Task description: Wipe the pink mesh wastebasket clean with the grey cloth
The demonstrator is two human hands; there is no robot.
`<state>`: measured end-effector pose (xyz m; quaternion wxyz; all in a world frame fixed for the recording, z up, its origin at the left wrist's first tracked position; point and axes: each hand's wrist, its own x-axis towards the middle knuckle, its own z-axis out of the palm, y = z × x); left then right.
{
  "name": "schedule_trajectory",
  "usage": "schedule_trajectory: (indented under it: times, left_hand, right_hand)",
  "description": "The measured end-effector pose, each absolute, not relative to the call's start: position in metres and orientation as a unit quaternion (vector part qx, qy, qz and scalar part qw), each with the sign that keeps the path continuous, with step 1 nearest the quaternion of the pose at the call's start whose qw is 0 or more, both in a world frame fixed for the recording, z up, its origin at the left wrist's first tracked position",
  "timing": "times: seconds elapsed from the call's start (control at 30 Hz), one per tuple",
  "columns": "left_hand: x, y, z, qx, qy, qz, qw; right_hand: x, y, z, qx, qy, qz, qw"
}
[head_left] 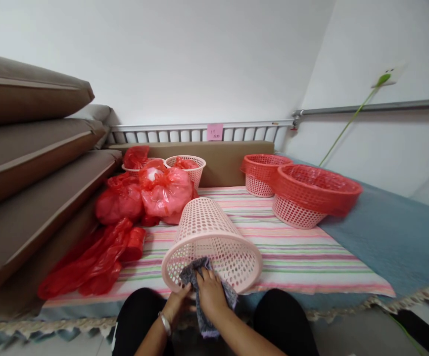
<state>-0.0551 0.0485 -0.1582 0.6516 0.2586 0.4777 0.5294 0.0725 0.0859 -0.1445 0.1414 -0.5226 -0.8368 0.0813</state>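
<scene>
A pale pink perforated plastic wastebasket (205, 217) lies on its side on the striped cloth, its open mouth toward me. My right hand (211, 295) presses a dark grey cleaning cloth (204, 321) against the lower inside of the rim, and the cloth hangs down over the edge. At the lower left of the rim, my left hand (179, 302), with a bracelet on the wrist, grips the basket's edge. Its thumb lies beside the cloth, and its other fingers are mostly hidden underneath.
Filled red plastic bags (166, 193) and a red bag roll (134, 243) lie left, before two pink baskets. Two bag-lined baskets, one smaller (259, 185) and one larger (298, 211), stand right. Brown cushions (32, 148) are stacked left on the bed with striped cloth (292, 257).
</scene>
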Motion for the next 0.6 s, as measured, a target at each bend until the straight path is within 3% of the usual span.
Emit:
schedule_trajectory:
  times: [0.6]
  left_hand:
    - [-0.084,0.041,-0.147,0.287,0.505,0.559,0.592]
  right_hand:
    - [0.075,0.085,-0.136,-0.520,-0.845,0.070,0.099]
